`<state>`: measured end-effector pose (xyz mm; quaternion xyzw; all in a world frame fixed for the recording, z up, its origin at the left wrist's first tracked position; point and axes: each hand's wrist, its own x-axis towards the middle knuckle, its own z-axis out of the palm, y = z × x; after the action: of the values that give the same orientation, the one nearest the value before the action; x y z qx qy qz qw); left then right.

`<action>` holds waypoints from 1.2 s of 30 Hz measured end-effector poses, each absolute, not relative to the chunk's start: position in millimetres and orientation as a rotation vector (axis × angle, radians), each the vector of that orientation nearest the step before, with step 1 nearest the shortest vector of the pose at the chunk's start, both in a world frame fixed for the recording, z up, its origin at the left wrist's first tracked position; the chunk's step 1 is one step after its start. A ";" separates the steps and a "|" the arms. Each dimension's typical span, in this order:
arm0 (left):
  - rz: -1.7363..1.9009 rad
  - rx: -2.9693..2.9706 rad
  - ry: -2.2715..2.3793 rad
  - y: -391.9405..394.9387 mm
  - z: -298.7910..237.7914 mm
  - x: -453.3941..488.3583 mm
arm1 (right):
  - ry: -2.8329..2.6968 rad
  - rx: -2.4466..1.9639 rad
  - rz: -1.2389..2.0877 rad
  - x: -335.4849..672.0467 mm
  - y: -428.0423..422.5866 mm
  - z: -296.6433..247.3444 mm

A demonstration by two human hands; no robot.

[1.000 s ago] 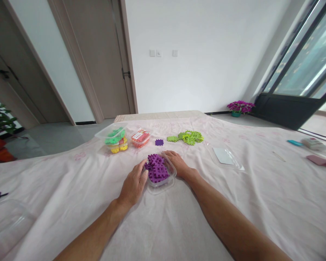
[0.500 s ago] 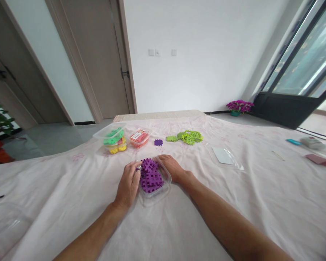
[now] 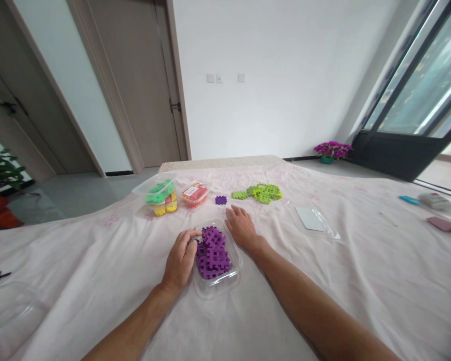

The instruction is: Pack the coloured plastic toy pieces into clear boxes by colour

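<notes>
A clear plastic container [image 3: 237, 254] holds purple lattice-shaped plastic pieces [image 3: 213, 255] in front of me. My left hand [image 3: 180, 255] grips its left wall, the fingertips bent over the rim. My right hand [image 3: 241, 225] lies just past the container's right far corner, palm down, fingers stretched forward and holding nothing. A single flat purple piece [image 3: 221, 200] rests on the cloth a little beyond those fingertips. Farther right sits a heap of lime-green pieces [image 3: 265, 192], with one flat green piece [image 3: 239, 195] at its left side.
Back left stand a stacked container of green and yellow pieces [image 3: 161, 193] and a container of red pieces [image 3: 195, 194]. A clear lid [image 3: 325, 228] lies right. Another clear container [image 3: 13, 311] is at the near left. Pink cloth [image 3: 446, 225] lies far right.
My right hand has left the container's far edge and reached forward, fingers now straight. The container sits slightly nearer in view, with my left hand still at its side.
</notes>
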<state>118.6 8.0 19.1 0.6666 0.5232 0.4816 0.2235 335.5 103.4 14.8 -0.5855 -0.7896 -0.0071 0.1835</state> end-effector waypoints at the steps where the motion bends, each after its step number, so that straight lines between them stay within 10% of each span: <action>1: 1.325 1.835 1.449 8.3 18.9 119.1 | -2.218 -1.643 -0.050 334.4 109.6 12.7; 22: 1.312 1.840 1.414 12.7 17.7 120.0 | -2.408 -1.542 -0.079 319.9 154.4 16.6; 36: 1.289 1.831 1.412 10.4 21.6 120.2 | -1.228 -1.176 0.758 354.9 107.8 30.9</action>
<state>120.2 10.4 21.6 0.6706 0.5172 0.4722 0.2445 354.9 107.8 30.9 -0.5068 -0.5291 0.3267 0.5971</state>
